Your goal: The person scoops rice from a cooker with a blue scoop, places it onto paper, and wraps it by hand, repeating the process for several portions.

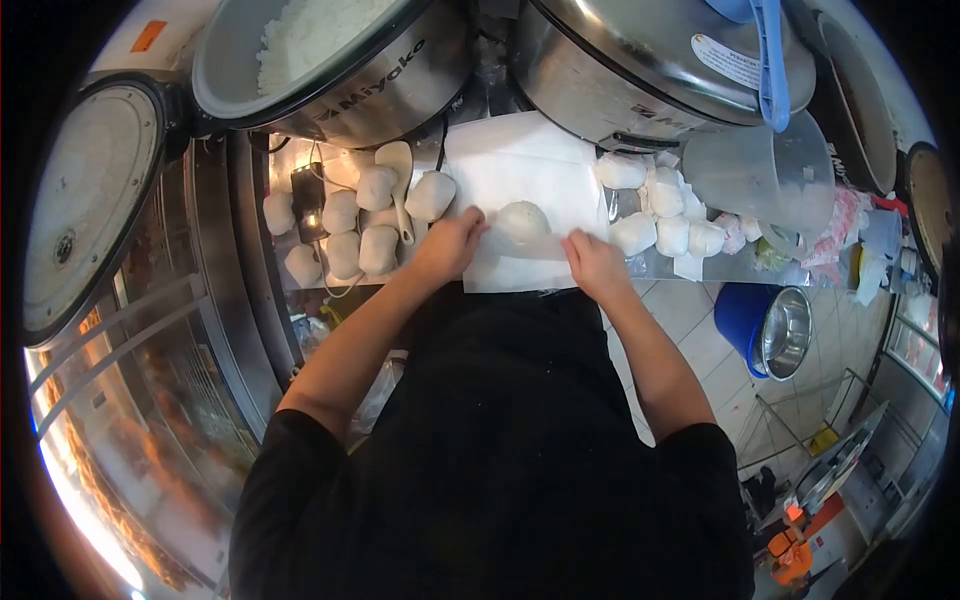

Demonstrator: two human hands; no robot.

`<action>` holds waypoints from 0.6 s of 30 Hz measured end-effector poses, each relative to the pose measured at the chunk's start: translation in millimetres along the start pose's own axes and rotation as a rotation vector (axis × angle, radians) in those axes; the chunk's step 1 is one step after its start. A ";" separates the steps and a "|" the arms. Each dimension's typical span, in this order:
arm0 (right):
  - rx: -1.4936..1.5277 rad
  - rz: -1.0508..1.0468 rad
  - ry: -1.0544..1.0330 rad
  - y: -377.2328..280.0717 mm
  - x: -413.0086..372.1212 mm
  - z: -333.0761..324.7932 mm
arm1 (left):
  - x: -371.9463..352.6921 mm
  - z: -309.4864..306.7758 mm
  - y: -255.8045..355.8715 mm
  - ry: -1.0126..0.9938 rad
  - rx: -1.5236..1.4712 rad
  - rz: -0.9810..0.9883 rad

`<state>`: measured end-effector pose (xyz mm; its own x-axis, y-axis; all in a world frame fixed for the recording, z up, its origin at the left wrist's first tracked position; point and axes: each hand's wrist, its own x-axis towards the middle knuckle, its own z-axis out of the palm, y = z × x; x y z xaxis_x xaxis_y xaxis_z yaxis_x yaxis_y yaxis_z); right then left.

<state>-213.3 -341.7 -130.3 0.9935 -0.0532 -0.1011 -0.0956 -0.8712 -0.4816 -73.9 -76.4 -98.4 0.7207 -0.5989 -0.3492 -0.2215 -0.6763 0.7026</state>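
A rounded mound of white rice (523,222) sits on a sheet of white paper (520,150) on the counter. The paper's near edge is raised against the mound's front. My left hand (452,243) pinches the paper's edge on the left of the mound. On the right of it, my right hand (596,264) pinches the same edge. Several wrapped white bundles (376,188) lie by my left hand around a white rice paddle (403,190). More wrapped bundles (672,236) are grouped beyond my right hand.
An open rice cooker full of rice (330,50) stands at the back left, a closed cooker (650,60) at the back right. A translucent container (760,170) is at the right. A blue bucket (738,320) stands below the counter, and a dark phone-like object (308,200) lies left.
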 end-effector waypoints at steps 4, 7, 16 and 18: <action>-0.196 0.230 -0.047 -26.4 38.3 6.2 | 32.1 20.2 -8.1 0.121 0.090 -0.114; -0.381 0.159 -0.051 -36.3 40.0 11.3 | 36.7 21.1 5.4 0.110 0.197 -0.197; -0.287 -0.130 0.275 -1.4 99.0 8.2 | 72.4 1.8 13.2 0.250 0.573 0.169; -0.361 -0.226 0.270 3.0 108.6 0.6 | 91.2 -4.2 6.7 0.315 0.632 0.291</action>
<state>-105.7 -349.9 -143.2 0.9722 0.0732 0.2224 0.1038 -0.9862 -0.1292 -6.9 -133.7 -122.9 0.7077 -0.7044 0.0555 -0.6970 -0.6831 0.2180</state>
